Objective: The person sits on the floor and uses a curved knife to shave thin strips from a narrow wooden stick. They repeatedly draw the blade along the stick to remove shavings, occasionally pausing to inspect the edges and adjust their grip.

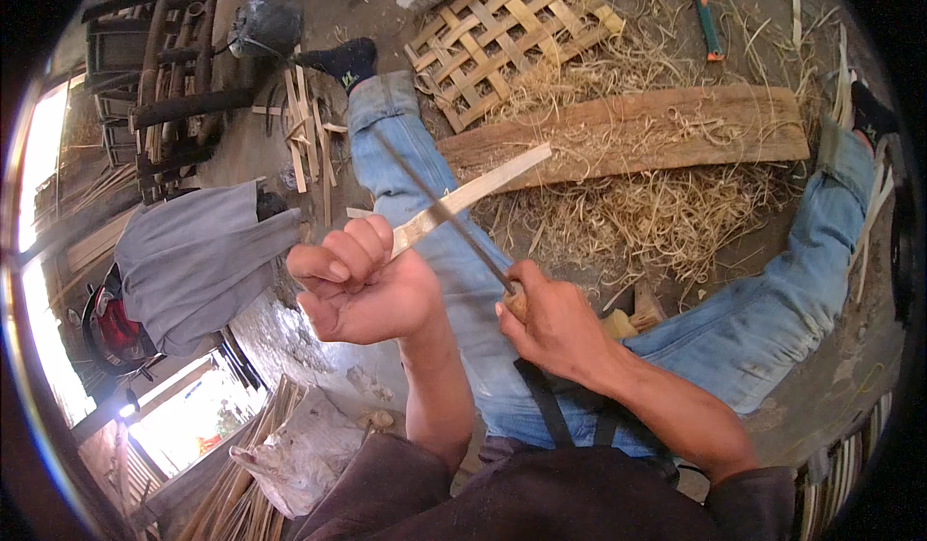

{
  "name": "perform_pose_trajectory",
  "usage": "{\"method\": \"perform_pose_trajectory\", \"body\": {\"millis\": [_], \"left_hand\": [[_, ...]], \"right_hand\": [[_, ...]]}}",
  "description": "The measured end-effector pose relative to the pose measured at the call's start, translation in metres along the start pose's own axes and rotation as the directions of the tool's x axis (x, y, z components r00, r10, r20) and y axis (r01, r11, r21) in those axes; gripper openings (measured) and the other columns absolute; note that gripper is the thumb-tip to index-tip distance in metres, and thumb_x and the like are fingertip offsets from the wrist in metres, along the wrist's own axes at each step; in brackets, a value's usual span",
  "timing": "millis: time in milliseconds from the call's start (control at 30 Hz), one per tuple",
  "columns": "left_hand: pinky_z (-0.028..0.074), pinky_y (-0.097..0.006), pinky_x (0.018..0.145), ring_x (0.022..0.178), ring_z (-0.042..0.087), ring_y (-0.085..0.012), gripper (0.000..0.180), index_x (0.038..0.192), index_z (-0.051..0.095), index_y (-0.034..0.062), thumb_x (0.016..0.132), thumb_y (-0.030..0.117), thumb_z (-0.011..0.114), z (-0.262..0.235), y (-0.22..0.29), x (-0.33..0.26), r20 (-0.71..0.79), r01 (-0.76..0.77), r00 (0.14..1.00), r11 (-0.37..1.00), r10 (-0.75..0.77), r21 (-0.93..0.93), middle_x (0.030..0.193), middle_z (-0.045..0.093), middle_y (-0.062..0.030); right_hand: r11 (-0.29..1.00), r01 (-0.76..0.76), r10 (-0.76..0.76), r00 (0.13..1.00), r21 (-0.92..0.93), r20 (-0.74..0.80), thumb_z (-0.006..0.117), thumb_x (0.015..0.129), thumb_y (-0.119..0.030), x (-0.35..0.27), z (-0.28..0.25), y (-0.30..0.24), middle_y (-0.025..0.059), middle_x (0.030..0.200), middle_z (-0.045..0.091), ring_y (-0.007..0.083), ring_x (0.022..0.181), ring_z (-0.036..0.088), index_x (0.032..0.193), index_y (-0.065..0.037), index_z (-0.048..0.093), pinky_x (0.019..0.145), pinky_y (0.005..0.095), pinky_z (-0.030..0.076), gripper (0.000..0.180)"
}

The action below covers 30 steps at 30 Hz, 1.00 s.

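Note:
My left hand (372, 280), palm turned up, has its fingers curled round one end of a flat pale strip of bamboo (497, 178), which points up and to the right. My right hand (560, 327) is wrapped round the wooden handle of a long, thin-bladed knife (475, 243). The dark blade, slightly blurred, slants up and to the left and crosses the strip just beyond my left fingers. Whether its edge bites into the strip I cannot tell. Both hands are above my left thigh, in blue jeans (492, 348).
Between my outstretched legs lies a wooden plank (657, 133), with curly shavings (666, 217) on and around it. Beyond are a woven bamboo lattice (521, 29) and an orange-and-green handled tool (705, 14). Loose strips (311, 135), a grey cloth (198, 261) and a pale sack (309, 444) are at left.

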<state>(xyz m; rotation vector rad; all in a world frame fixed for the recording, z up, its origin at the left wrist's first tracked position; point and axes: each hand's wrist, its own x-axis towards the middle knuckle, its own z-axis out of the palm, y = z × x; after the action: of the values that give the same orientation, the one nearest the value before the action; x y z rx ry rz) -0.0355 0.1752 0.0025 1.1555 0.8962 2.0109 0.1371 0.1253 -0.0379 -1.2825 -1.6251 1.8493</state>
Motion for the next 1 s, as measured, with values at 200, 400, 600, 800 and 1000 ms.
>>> {"method": "perform_pose_trajectory", "body": {"millis": [200,400,600,800,1000], "left_hand": [[0.017,-0.029,0.052,0.05,0.019,-0.0093,0.038,0.075,0.035,0.011,0.094,0.042,0.049,0.002,-0.005,0.001,0.039,-0.028,0.999,0.999,0.027,0.035,0.053,0.025,0.0029],[0.017,-0.029,0.053,0.05,0.018,-0.0099,0.039,0.073,0.031,0.0131,0.094,0.042,0.049,0.007,-0.004,0.002,0.035,-0.008,0.999,0.998,0.006,0.056,0.053,0.024,0.003],[0.017,-0.03,0.054,0.051,0.019,-0.0101,0.042,0.072,0.028,0.015,0.094,0.044,0.05,0.007,-0.001,0.001,0.014,0.015,1.0,1.0,-0.016,0.02,0.053,0.025,0.0028],[0.017,-0.03,0.054,0.052,0.019,-0.0101,0.042,0.073,0.028,0.0159,0.093,0.043,0.053,0.006,-0.001,0.001,-0.018,0.031,0.999,0.999,-0.03,0.019,0.054,0.024,0.0034],[0.018,-0.03,0.055,0.052,0.019,-0.0096,0.041,0.074,0.029,0.016,0.092,0.042,0.054,0.006,-0.001,0.004,0.021,0.03,0.999,0.998,-0.031,0.049,0.054,0.025,0.0037]], "right_hand": [[0.997,-0.031,0.03,0.999,-0.076,-0.011,0.063,0.086,-0.019,0.02,-0.002,0.025,0.0281,0.074,0.063,0.0462,0.073,0.064,0.113,0.004,0.051,0.068,0.0506,0.051,0.038],[0.974,-0.137,0.13,0.99,-0.181,-0.049,0.064,0.083,-0.018,0.041,-0.013,0.045,0.0289,0.075,0.063,0.0465,0.074,0.063,0.113,0.005,0.051,0.07,0.0504,0.051,0.04],[0.965,-0.148,0.147,0.989,-0.215,-0.02,0.06,0.084,-0.019,0.036,-0.022,0.042,0.027,0.078,0.065,0.0467,0.076,0.064,0.104,0.004,0.049,0.07,0.0532,0.051,0.032],[0.951,-0.109,0.108,0.994,-0.29,-0.022,0.058,0.085,-0.016,0.039,-0.027,0.05,0.0285,0.078,0.065,0.0456,0.075,0.065,0.099,0.006,0.049,0.07,0.0536,0.052,0.028],[0.93,-0.277,0.257,0.96,-0.242,-0.11,0.057,0.083,-0.017,0.058,-0.036,0.1,0.028,0.077,0.063,0.045,0.072,0.064,0.109,0.008,0.051,0.067,0.0493,0.052,0.036]]}}
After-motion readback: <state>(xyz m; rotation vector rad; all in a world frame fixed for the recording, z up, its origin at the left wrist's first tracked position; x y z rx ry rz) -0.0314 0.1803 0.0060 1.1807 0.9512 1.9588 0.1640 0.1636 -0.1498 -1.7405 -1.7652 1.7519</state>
